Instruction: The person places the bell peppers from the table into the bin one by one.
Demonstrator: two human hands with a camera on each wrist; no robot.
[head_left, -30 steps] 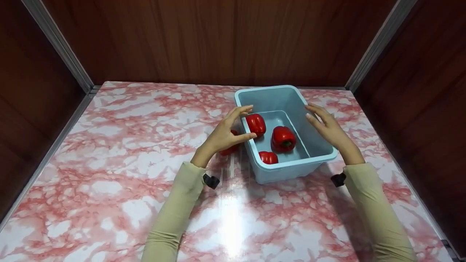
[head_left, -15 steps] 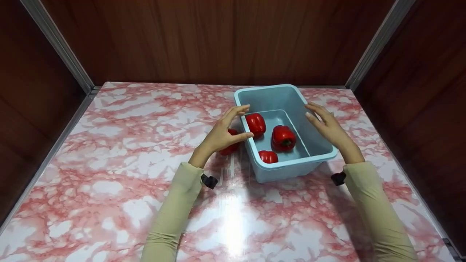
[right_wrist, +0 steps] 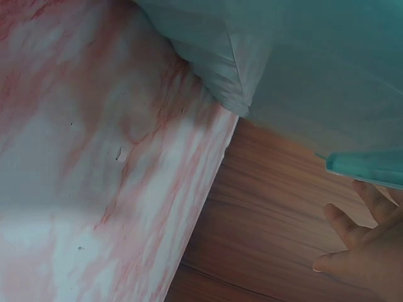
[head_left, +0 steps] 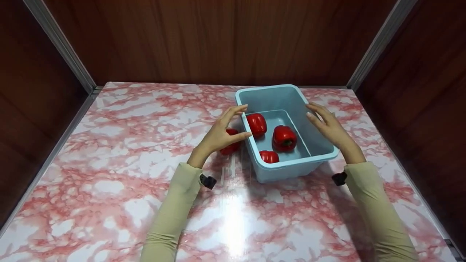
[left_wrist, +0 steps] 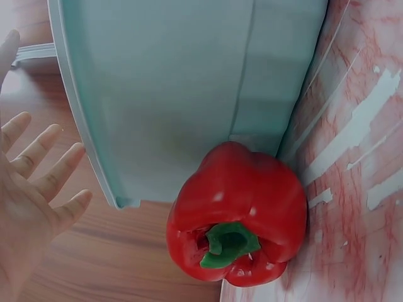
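A light blue plastic bin (head_left: 291, 171) stands on the table with three red bell peppers inside: one by the left wall (head_left: 256, 124), one in the middle (head_left: 284, 138), one at the near left corner (head_left: 269, 157). Another bell pepper (left_wrist: 239, 201), green stem showing, lies outside against the bin's left side. My left hand (head_left: 216, 135) is spread above it, thumb and fingers at the left rim; the left wrist view shows its fingers apart from the rim. My right hand (head_left: 333, 133) has loosely extended fingers right at the right rim. Neither hand grips a pepper.
The table (head_left: 109, 185) has a red-and-white marbled top with pale scuffed strips left of the bin. Brown wood-grain panels (head_left: 218, 40) with grey metal corner posts (head_left: 378, 43) enclose the back and sides.
My left hand has drawn slightly left, its fingertips shifting outward from over the bin's left rim. The right hand, the bin and the peppers stay practically where they were.
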